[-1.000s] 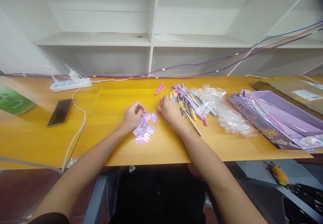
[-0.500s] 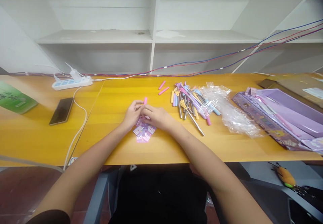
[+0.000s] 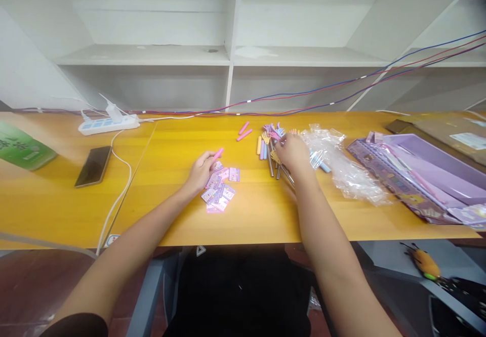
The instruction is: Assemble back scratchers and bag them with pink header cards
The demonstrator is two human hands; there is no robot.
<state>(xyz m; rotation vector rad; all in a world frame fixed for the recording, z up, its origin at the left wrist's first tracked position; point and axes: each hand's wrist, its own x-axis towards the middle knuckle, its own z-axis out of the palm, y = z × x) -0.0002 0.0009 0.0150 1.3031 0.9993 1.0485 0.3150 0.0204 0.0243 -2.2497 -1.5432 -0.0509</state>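
My left hand [image 3: 201, 171] is closed around a pink tube-shaped handle [image 3: 217, 155], whose end sticks up past the fingers. Just below that hand lie several small pink and purple printed cards [image 3: 224, 193], loosely overlapping on the table. My right hand [image 3: 294, 151] is over a heap of back scratchers with metal shafts and coloured hand-shaped heads. Its fingers are curled at the head of a pink back scratcher [image 3: 276, 135], and the fingertips are partly hidden. A yellow-headed back scratcher [image 3: 275, 157] lies just under the fingers.
Two pink handles [image 3: 244, 135] lie behind the cards; yellow, purple and blue handles [image 3: 262, 150] sit left of the heap. Crumpled clear plastic bags [image 3: 353, 175] and a purple box [image 3: 429, 170] are to the right. A phone [image 3: 93, 166] and power strip [image 3: 109, 124] are at left.
My right hand has left my left hand and moved right onto the back scratchers. The left hand keeps the pink handle, now tilted, and more cards show, one apart on the right.
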